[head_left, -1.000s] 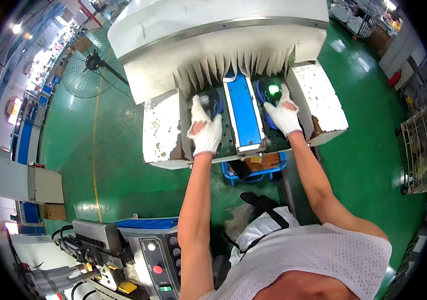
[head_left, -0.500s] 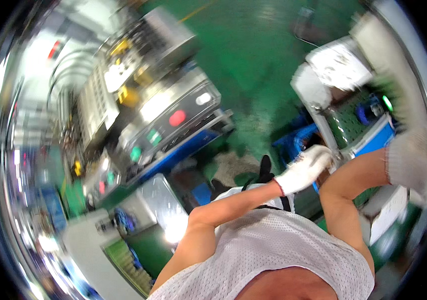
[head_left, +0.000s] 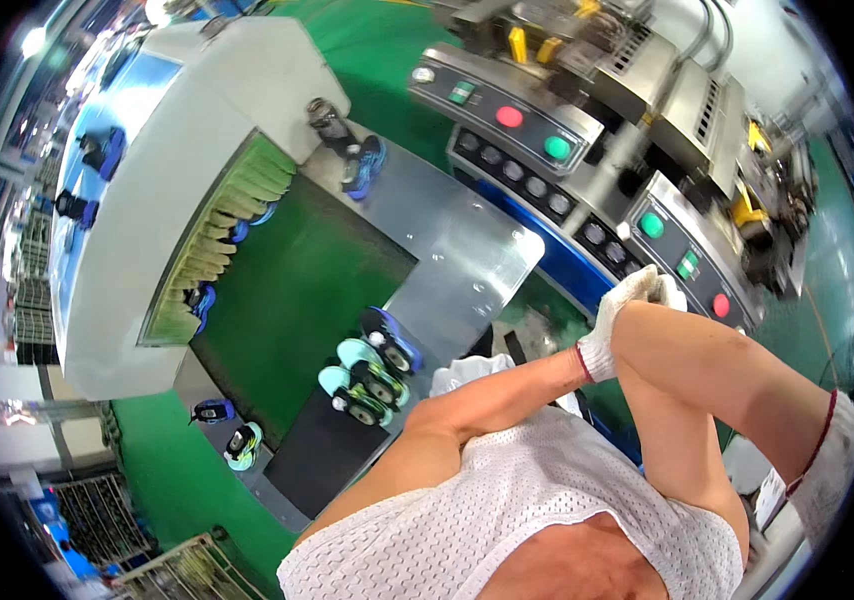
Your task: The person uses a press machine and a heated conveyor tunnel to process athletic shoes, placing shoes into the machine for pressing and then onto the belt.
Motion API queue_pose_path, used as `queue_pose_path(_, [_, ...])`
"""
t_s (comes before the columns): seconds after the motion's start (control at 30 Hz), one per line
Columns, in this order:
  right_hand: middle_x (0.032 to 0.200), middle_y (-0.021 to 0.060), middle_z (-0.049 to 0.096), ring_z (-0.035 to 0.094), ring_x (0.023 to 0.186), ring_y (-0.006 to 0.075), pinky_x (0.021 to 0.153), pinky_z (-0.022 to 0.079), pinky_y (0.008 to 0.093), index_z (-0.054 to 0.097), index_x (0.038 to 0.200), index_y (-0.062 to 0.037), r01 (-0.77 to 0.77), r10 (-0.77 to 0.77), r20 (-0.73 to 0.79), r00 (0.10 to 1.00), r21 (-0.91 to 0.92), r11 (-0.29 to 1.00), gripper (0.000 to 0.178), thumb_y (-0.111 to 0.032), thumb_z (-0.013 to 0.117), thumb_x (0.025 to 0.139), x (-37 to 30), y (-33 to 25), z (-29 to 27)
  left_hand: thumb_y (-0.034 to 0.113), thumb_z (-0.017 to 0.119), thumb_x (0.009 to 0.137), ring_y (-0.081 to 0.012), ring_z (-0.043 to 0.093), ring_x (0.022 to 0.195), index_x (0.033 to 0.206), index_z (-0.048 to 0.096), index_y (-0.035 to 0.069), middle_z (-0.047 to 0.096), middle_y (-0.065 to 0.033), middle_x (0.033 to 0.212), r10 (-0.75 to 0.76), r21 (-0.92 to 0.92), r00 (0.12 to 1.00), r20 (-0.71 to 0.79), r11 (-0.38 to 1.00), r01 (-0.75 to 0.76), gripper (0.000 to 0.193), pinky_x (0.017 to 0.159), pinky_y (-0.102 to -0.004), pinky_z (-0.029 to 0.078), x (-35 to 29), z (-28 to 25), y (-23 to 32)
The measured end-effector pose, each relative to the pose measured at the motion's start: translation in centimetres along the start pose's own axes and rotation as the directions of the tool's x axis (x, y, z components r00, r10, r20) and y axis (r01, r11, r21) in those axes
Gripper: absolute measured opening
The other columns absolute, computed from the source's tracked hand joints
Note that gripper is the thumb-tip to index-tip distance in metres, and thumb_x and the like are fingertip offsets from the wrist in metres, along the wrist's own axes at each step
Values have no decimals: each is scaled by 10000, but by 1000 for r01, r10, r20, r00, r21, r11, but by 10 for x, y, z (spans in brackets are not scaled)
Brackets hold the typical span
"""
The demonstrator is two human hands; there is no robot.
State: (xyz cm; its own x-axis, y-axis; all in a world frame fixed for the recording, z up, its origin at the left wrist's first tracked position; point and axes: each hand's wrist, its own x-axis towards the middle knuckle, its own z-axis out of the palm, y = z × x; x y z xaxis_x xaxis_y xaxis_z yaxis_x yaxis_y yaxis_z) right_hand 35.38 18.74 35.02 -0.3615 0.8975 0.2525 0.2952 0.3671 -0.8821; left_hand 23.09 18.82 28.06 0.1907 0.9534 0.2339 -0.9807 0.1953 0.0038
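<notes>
My left hand (head_left: pixel 637 305), in a white knit glove, is beside my bent right elbow, partly hidden behind it. Its fingers are curled together, and whatever may be in them does not show. My right hand (head_left: pixel 835 475), also gloved, is raised at the right rim, where the picture cuts it off and its fingers cannot be made out. Beyond the left hand stands a machine control panel (head_left: pixel 692 255) with green and red buttons.
A metal conveyor (head_left: pixel 457 265) bends round to a grey housing (head_left: pixel 182 150) with a yellowish curtain (head_left: pixel 222 225). Several shoes lie along it, including a blue-black shoe (head_left: pixel 390 340) and a pale green one (head_left: pixel 355 397). Press machines (head_left: pixel 627 75) stand beyond, and racks (head_left: pixel 102 515) at the lower left.
My view has turned left: the conveyor and shoes come in, and the presses shift from left to right. The cart at the right is gone from view. Both arms stay bent.
</notes>
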Motion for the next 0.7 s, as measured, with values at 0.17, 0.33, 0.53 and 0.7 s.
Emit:
queue_pose_path(0.17, [1338,148,654,625,1226,258,1054,500,384,572,1394,30,45,-43,81,996,-28,999,466,-151,666,976,66,-60,85,369,431,1106,-165,572,783,794,564,55,609,-79,807,65,-129,988,142,991,-47,463,713,-326,456,12,-42,69])
queue_pose_path(0.33, [1310,136,670,638,1199,246,1039,507,372,582,1379,31,100,-82,194,978,-85,991,458,-154,669,969,137,-109,177,229,565,1045,-90,602,801,1086,647,31,611,-42,916,190,929,949,-251,324,181,218,683,-260,515,-63,-28,202])
queue_pose_path(0.53, [1278,122,688,653,1166,232,1020,515,358,594,1361,32,-97,164,448,879,-169,981,449,-157,672,961,175,-82,306,152,710,937,-314,680,1012,1078,676,81,695,-144,1097,914,711,404,50,-316,628,162,919,-418,546,-259,-151,478])
queue_pose_path(0.7, [1245,113,728,688,1152,206,1023,516,340,612,1328,14,-243,650,485,585,-660,711,448,-196,704,942,101,95,298,361,757,876,-382,463,1360,1437,512,131,462,-162,1518,936,-4,256,242,-263,965,654,1006,-635,448,-389,-173,700])
